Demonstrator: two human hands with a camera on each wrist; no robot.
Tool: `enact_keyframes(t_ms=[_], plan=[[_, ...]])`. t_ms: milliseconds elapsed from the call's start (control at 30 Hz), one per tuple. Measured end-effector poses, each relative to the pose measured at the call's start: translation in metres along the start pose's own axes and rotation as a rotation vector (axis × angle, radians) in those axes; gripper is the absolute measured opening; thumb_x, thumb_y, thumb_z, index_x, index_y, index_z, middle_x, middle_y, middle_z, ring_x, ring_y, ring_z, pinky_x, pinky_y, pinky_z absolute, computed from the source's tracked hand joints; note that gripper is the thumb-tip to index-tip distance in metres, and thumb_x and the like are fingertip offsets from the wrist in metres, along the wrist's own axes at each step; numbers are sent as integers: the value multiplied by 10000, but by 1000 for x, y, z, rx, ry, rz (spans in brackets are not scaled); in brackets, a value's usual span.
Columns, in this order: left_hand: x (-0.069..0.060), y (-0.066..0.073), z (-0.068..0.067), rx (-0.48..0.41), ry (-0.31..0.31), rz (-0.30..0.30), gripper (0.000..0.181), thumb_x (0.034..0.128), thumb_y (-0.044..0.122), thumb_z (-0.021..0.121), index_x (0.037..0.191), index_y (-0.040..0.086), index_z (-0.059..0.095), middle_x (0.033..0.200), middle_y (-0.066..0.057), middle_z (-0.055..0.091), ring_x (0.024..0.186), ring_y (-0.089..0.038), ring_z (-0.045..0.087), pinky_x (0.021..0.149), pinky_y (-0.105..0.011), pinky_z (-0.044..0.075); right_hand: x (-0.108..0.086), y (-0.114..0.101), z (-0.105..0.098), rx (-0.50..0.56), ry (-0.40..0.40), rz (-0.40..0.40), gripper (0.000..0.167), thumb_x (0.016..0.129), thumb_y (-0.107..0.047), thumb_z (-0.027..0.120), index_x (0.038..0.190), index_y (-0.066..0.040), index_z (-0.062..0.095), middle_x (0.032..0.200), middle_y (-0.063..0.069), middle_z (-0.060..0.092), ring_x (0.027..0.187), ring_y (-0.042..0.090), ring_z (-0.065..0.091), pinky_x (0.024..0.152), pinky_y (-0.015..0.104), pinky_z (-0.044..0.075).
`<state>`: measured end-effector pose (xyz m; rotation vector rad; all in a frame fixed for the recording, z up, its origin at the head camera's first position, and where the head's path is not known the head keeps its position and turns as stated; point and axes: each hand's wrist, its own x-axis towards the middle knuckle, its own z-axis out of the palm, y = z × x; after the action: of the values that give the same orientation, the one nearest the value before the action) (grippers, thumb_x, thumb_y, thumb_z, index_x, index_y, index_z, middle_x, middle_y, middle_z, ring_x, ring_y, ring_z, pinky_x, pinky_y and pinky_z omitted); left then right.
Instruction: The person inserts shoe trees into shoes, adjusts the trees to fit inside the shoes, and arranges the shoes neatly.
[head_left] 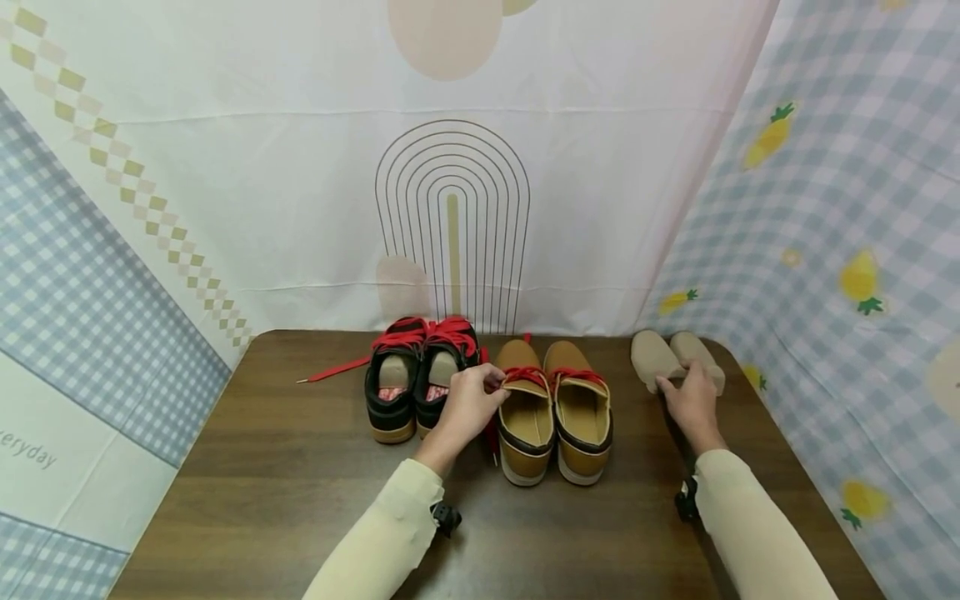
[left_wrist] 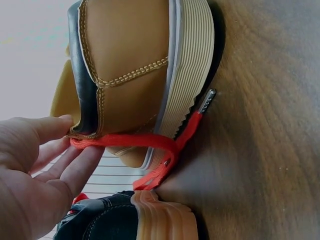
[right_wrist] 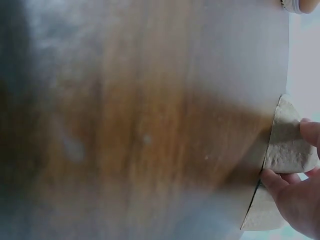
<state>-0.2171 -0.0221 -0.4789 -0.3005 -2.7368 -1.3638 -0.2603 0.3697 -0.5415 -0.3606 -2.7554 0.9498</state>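
My left hand [head_left: 468,404] is at the left brown shoe [head_left: 525,462] of a pair with red laces. In the left wrist view, its thumb and fingers pinch the edge of the shoe's opening, where a red lace [left_wrist: 130,140] runs over the fingers and hangs beside the sole. The right brown shoe [head_left: 585,467] stands alongside. At the back right, my right hand [head_left: 692,404] holds the end of a beige molded shoe insert [head_left: 654,357]. A second beige insert [head_left: 688,344] lies against it, partly hidden by the hand.
Black shoes [head_left: 390,408] with red laces and beige inserts inside stand left of the brown pair; one loose lace [head_left: 337,370] stretches leftward on the wooden table [head_left: 285,500]. A printed cloth [head_left: 300,200] hangs behind, with checked cloth [head_left: 817,317] on the right.
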Motion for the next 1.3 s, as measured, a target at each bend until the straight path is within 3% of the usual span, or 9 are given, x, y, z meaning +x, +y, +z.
enact_keyframes(t_ms=[200,433,600,1300], plan=[[0,-2,-1,-4,-12,8,158,912,91,784,1066,85,752,925,-29,738,819,-143,666,696,-288,564,-3,0,0,6,-9,11,570,1020,-182,652,1436,121,408,1404,389,467,1320,557,422,1080,647,377],[2,0,-1,4,-15,11,160,919,88,773,1078,91,754,934,-28,740,828,-147,671,694,-287,566,-5,-1,-2,20,17,-38,552,1011,-163,666,1418,120,422,1384,378,475,1309,557,423,1071,650,369],[2,0,-2,2,-19,15,165,911,81,779,1075,83,756,940,-34,746,841,-156,682,717,-306,576,-8,-1,-4,18,-6,-42,565,1014,-173,668,1434,111,420,1380,363,482,1290,541,445,1050,646,394],[2,-1,-2,-8,-19,10,167,917,100,781,1083,98,767,951,-26,754,857,-159,688,715,-303,571,-19,-7,-26,-5,-23,-111,582,998,-218,703,1439,73,460,1278,318,566,1100,472,582,889,593,494]])
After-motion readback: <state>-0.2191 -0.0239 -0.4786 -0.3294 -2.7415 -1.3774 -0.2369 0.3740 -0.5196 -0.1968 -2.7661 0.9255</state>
